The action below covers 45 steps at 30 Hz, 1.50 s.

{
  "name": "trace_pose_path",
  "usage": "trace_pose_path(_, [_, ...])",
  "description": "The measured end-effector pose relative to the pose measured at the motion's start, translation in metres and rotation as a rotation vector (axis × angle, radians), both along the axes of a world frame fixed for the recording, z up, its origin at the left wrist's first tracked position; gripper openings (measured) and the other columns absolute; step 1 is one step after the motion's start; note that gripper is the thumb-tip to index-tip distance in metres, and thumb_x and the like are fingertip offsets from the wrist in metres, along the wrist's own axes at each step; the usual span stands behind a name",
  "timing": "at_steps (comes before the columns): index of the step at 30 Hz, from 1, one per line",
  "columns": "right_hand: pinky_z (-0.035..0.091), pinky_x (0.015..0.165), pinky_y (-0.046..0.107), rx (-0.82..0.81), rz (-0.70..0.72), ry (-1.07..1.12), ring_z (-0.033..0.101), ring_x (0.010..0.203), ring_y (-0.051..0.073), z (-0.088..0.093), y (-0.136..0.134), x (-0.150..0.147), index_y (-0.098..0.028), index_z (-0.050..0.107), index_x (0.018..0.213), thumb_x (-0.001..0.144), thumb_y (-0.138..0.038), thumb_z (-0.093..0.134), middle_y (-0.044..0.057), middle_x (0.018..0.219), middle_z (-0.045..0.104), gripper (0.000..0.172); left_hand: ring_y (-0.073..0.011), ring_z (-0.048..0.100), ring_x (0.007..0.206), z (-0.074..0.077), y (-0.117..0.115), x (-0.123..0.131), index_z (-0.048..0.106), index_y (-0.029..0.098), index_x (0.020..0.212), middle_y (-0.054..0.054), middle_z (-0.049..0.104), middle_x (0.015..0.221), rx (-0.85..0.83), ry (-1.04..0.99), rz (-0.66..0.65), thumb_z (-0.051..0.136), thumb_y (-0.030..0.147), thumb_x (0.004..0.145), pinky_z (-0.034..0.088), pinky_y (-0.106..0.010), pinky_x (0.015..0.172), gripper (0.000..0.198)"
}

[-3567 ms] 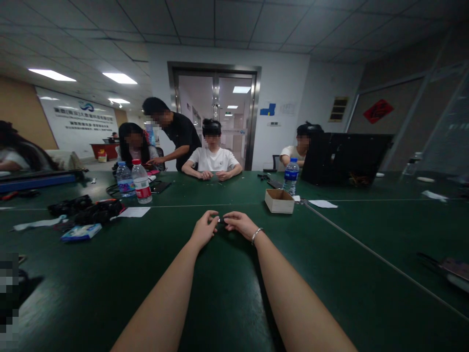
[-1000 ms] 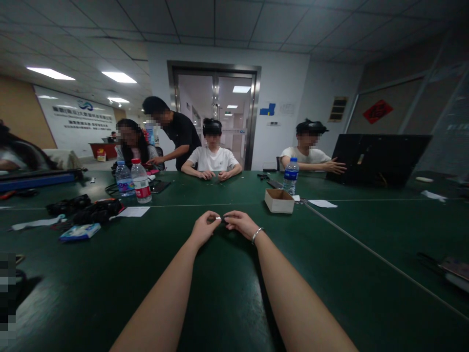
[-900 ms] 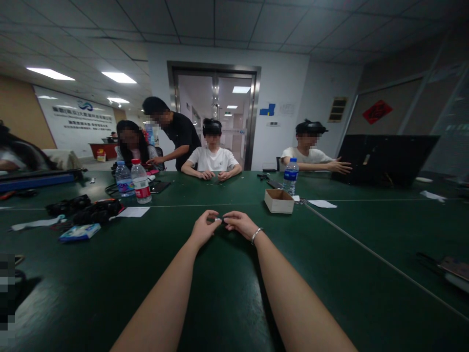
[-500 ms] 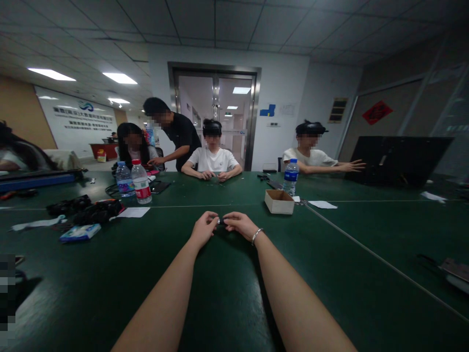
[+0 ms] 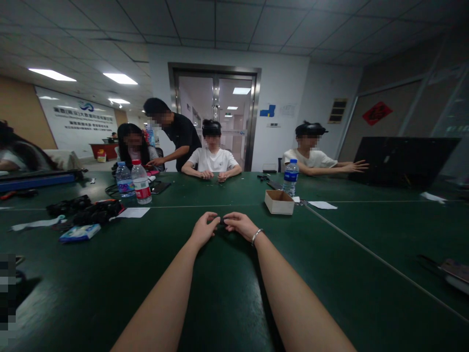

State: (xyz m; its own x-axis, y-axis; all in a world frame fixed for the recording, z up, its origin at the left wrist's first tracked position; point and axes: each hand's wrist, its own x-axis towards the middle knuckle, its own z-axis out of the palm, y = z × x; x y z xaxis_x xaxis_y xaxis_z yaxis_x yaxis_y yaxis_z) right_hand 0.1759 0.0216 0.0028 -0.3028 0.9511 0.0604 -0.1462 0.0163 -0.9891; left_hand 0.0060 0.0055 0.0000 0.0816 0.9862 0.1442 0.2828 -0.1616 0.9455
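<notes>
Two hands, one tiny thing: a small dark piece sits in the narrow gap between the left hand and the right hand, just over the green table. Both thumbs and forefingers look nearly closed, each pinching an end of it as far as I can tell (it's too small and dim to say what it is, or exactly where the tips touch). For steady handling, I'd let one hand be the clamp and make only little movements with the other, from the fingers rather than the wrists. Staying low over the tabletop seems smart too, since a slip wouldn't drop far. I'd also keep the tips off its middle so you can see it. Watch the open box ahead and to the right; no need to drift that way.
</notes>
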Motion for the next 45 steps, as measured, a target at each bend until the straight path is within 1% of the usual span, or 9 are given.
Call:
trace_pose_path(4, [0.050, 0.051, 0.014, -0.003, 0.007, -0.002, 0.057, 0.051, 0.007, 0.000, -0.001, 0.001, -0.009, 0.063, 0.086, 0.069, -0.010, 0.070, 0.001, 0.061, 0.061, 0.018, -0.0105, 0.054, 0.056, -0.006, 0.005, 0.001, 0.054, 0.016, 0.097, -0.004, 0.057, 0.073, -0.029, 0.034, 0.008, 0.042, 0.046, 0.082, 0.040, -0.018, 0.046, 0.036])
trace_pose_path(6, [0.050, 0.051, 0.014, -0.001, 0.012, -0.005, 0.057, 0.050, 0.007, 0.000, -0.001, 0.001, -0.009, 0.063, 0.086, 0.069, -0.009, 0.070, 0.001, 0.061, 0.062, 0.019, -0.0099, 0.052, 0.054, -0.007, 0.005, 0.001, 0.054, 0.016, 0.097, -0.002, 0.055, 0.068, -0.012, 0.035, -0.004, 0.042, 0.042, 0.082, 0.039, -0.017, 0.045, 0.032])
trace_pose_path(15, [0.050, 0.050, 0.014, 0.003, -0.003, -0.003, 0.057, 0.051, 0.007, -0.002, 0.001, 0.001, -0.010, 0.063, 0.085, 0.068, -0.010, 0.070, 0.001, 0.061, 0.062, 0.018, -0.0108, 0.055, 0.070, -0.002, 0.000, 0.001, 0.055, 0.021, 0.102, -0.006, 0.056, 0.094, 0.029, 0.003, -0.047, 0.052, 0.031, 0.078, 0.041, -0.014, 0.048, 0.026])
trace_pose_path(23, [0.050, 0.051, 0.014, 0.008, 0.002, -0.001, 0.058, 0.053, 0.008, -0.002, 0.001, 0.001, -0.010, 0.063, 0.086, 0.069, -0.009, 0.069, 0.002, 0.063, 0.062, 0.017, -0.0092, 0.053, 0.066, 0.006, -0.008, 0.001, 0.054, 0.020, 0.103, -0.006, 0.054, 0.100, 0.098, -0.017, -0.077, 0.055, 0.022, 0.073, 0.042, -0.014, 0.047, 0.030])
trace_pose_path(27, [0.051, 0.051, 0.014, 0.007, 0.007, -0.006, 0.058, 0.052, 0.007, -0.001, 0.000, 0.002, -0.010, 0.063, 0.086, 0.070, -0.008, 0.068, 0.002, 0.063, 0.063, 0.017, -0.0081, 0.053, 0.064, 0.003, -0.006, 0.000, 0.053, 0.022, 0.107, -0.007, 0.051, 0.106, 0.126, -0.020, -0.101, 0.056, 0.017, 0.070, 0.043, -0.015, 0.047, 0.037])
trace_pose_path(30, [0.050, 0.051, 0.013, 0.010, 0.007, -0.007, 0.058, 0.051, 0.007, 0.000, -0.001, 0.002, -0.010, 0.063, 0.087, 0.071, -0.006, 0.066, 0.002, 0.063, 0.063, 0.016, -0.0092, 0.055, 0.065, -0.001, -0.002, -0.001, 0.050, 0.023, 0.111, -0.009, 0.049, 0.112, 0.104, -0.010, -0.065, 0.059, 0.023, 0.070, 0.045, -0.018, 0.048, 0.042])
trace_pose_path(34, [0.049, 0.050, 0.013, 0.005, -0.003, -0.013, 0.058, 0.051, 0.007, -0.001, -0.001, 0.001, -0.009, 0.062, 0.086, 0.071, -0.005, 0.065, 0.002, 0.063, 0.063, 0.016, -0.0111, 0.056, 0.062, -0.006, 0.003, 0.000, 0.051, 0.018, 0.107, -0.008, 0.057, 0.090, -0.014, -0.008, -0.016, 0.048, 0.041, 0.079, 0.044, -0.019, 0.048, 0.037])
trace_pose_path(37, [0.050, 0.050, 0.013, 0.008, -0.003, -0.014, 0.058, 0.051, 0.007, -0.002, 0.001, 0.001, -0.009, 0.062, 0.086, 0.070, -0.006, 0.067, 0.002, 0.063, 0.063, 0.017, -0.0101, 0.054, 0.060, -0.008, 0.005, 0.001, 0.052, 0.017, 0.104, -0.005, 0.057, 0.078, -0.012, 0.006, -0.034, 0.044, 0.040, 0.082, 0.040, -0.016, 0.046, 0.033])
trace_pose_path(45, [0.049, 0.050, 0.013, -0.005, -0.001, -0.007, 0.057, 0.050, 0.007, -0.001, 0.001, 0.001, -0.009, 0.062, 0.086, 0.070, -0.007, 0.068, 0.002, 0.061, 0.063, 0.018, -0.0085, 0.053, 0.063, -0.003, -0.001, 0.000, 0.053, 0.020, 0.105, -0.006, 0.054, 0.095, 0.076, 0.004, -0.063, 0.054, 0.025, 0.075, 0.042, -0.015, 0.047, 0.031])
